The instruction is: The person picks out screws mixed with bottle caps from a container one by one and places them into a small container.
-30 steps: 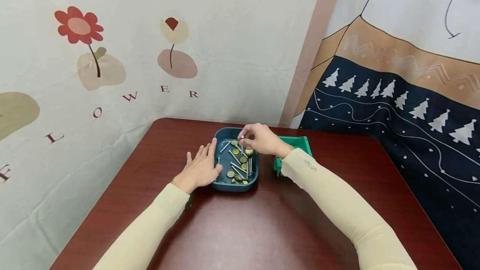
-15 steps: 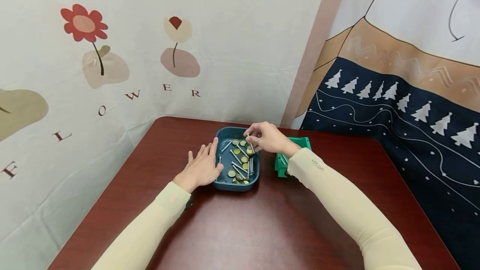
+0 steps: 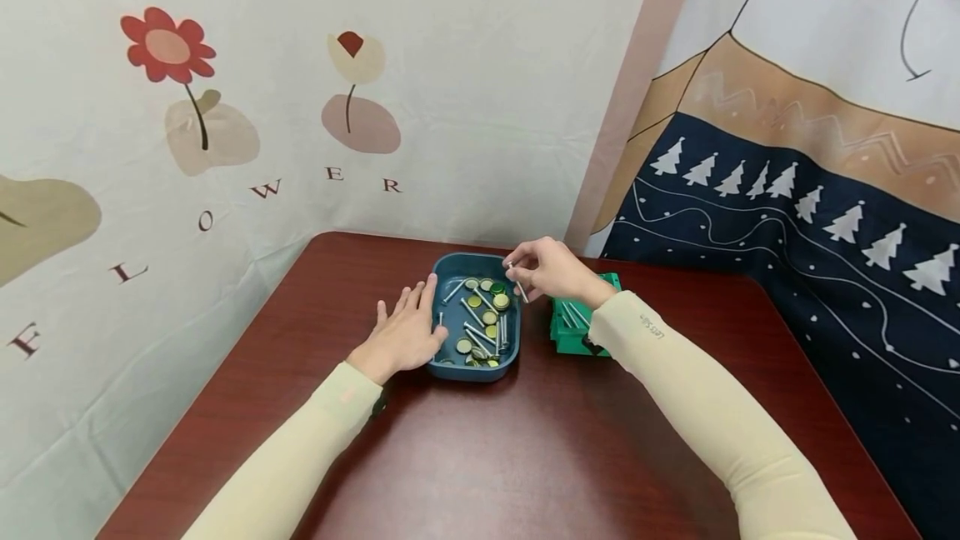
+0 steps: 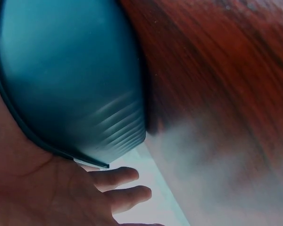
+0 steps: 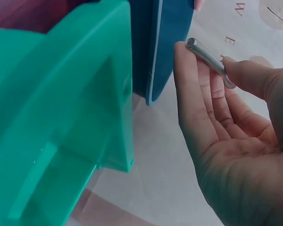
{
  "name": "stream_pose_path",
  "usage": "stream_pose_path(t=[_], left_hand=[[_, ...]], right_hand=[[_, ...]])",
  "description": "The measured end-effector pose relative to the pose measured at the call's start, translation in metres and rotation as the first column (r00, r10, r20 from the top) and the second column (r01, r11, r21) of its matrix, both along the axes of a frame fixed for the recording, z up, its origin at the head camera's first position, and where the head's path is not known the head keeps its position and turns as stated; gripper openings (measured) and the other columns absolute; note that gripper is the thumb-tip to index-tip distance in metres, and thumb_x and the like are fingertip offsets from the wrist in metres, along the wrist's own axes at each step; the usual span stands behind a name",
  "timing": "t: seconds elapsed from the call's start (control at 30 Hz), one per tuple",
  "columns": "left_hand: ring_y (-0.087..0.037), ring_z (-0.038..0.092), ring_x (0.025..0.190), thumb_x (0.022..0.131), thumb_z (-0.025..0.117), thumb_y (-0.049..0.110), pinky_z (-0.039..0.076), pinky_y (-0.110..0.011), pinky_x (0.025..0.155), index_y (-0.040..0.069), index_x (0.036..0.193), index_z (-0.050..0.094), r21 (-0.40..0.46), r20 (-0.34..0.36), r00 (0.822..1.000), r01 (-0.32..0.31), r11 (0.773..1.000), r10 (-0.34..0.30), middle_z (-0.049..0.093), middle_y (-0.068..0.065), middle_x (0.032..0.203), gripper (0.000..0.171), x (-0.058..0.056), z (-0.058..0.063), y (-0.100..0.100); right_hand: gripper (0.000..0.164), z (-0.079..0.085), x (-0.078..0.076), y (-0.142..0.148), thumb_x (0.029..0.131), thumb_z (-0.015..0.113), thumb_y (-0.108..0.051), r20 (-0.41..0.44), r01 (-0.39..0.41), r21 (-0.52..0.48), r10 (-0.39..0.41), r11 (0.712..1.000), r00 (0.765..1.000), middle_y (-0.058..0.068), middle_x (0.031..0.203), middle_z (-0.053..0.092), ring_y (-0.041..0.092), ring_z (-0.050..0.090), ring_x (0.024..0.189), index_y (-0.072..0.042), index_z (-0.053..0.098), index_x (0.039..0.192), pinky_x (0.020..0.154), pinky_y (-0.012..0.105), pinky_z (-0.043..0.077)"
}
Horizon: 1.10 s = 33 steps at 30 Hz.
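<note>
Blue tray and green bin on reddish-brown table.

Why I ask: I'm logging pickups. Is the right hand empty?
No, the right hand pinches a silvery metal fastener in the right wrist view.

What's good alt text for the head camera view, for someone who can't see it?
A right hand pinches a metal bolt near a blue tray of loose bolts and round discs, while the left hand rests against the tray's side. A green bin stands to the right on the reddish-brown table.
</note>
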<state>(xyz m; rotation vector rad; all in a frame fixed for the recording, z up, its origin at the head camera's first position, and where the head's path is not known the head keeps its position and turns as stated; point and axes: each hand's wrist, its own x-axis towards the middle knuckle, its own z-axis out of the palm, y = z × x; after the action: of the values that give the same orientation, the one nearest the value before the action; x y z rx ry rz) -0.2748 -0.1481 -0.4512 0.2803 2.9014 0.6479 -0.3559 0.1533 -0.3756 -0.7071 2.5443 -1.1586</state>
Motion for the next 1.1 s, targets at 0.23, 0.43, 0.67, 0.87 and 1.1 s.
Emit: stream_pose_path(t=[0.23,0.43,0.67,0.87,1.1], left_hand=[[-0.051,0.006,0.184,0.116,0.059,0.041,0.003,-0.086,0.14,0.011,0.189,-0.001,-0.023,-0.025,1.0,0.002,1.0,-0.002,0.002,-0.019,0.199,0.098,0.001,0.0,0.0],[-0.05,0.006,0.184,0.116,0.059,0.04,0.005,-0.087,0.14,0.009,0.189,0.003,-0.045,-0.053,0.999,0.007,0.999,-0.009,0.002,-0.017,0.199,0.097,0.0,-0.001,0.0],[-0.049,0.006,0.184,0.115,0.06,0.04,0.007,-0.088,0.139,0.007,0.189,0.004,-0.064,-0.074,0.997,0.022,0.998,-0.027,0.001,-0.015,0.199,0.098,0.0,-0.002,0.001],[-0.048,0.004,0.185,0.116,0.058,0.039,0.007,-0.088,0.139,0.007,0.188,0.004,-0.072,-0.081,0.996,0.032,0.997,-0.038,-0.002,-0.013,0.199,0.096,-0.002,-0.003,0.001],[-0.048,0.002,0.185,0.116,0.058,0.039,0.007,-0.088,0.139,0.006,0.188,0.004,-0.077,-0.078,0.996,0.03,0.997,-0.036,-0.003,-0.013,0.199,0.095,-0.002,-0.002,0.002]], right_hand=[[0.033,0.003,-0.002,0.012,0.115,0.075,-0.018,-0.009,0.006,0.018,-0.006,1.0,1.0,0.018,0.113,0.083,0.024,0.085,0.088,-0.001,0.078,0.143,0.079,0.038,0.074],[0.037,0.006,-0.004,0.024,0.115,0.075,-0.019,-0.001,0.015,0.021,-0.015,1.0,1.0,0.023,0.114,0.083,0.028,0.085,0.088,0.002,0.076,0.146,0.079,0.039,0.074],[0.031,0.004,-0.003,0.038,0.115,0.075,-0.018,0.004,0.032,0.037,-0.033,0.999,0.999,0.018,0.11,0.084,0.034,0.085,0.091,-0.002,0.079,0.142,0.079,0.043,0.074],[0.032,0.003,-0.005,0.05,0.115,0.074,-0.016,0.006,0.042,0.06,-0.043,0.997,0.999,0.022,0.119,0.084,0.035,0.085,0.095,0.0,0.078,0.143,0.08,0.045,0.074],[0.031,0.003,-0.007,0.066,0.116,0.074,-0.014,0.009,0.055,0.087,-0.056,0.995,0.998,0.026,0.122,0.083,0.023,0.084,0.088,0.002,0.078,0.142,0.079,0.043,0.074]])
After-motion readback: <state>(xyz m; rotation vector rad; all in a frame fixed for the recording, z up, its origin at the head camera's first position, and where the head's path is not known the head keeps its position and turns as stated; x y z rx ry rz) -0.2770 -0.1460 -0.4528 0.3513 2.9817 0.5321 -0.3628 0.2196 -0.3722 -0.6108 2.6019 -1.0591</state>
